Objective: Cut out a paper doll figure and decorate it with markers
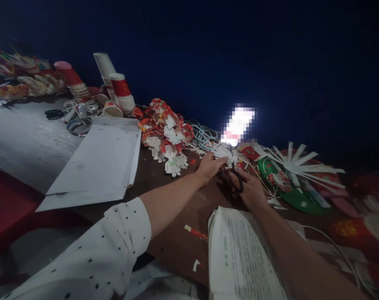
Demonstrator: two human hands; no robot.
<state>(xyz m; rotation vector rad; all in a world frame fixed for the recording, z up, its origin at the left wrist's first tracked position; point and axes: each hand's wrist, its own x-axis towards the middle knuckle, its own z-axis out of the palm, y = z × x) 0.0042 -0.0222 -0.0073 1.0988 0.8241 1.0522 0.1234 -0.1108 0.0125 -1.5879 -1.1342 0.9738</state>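
Note:
My left hand (pixel 210 167) pinches a white piece of paper (pixel 223 152) above the far part of the brown table. Close against it, my right hand (pixel 247 187) grips black-handled scissors (pixel 238 180), with fingers in the handle loops. The scissor blades are at the paper and hard to make out. To the left of my hands lies a heap of red paper-cup pieces with white figure-shaped cutouts (pixel 172 164). White paper scraps and light blue cord (pixel 203 135) lie just beyond my left hand.
A white flat box (pixel 97 162) lies on the left, with stacked paper cups (pixel 122 91) behind it. A bright pixelated screen (pixel 238 125) stands beyond my hands. At right, a white strip fan (pixel 297 166) rests over a green plate (pixel 308 202). A printed paper stack (pixel 236 246) lies in front.

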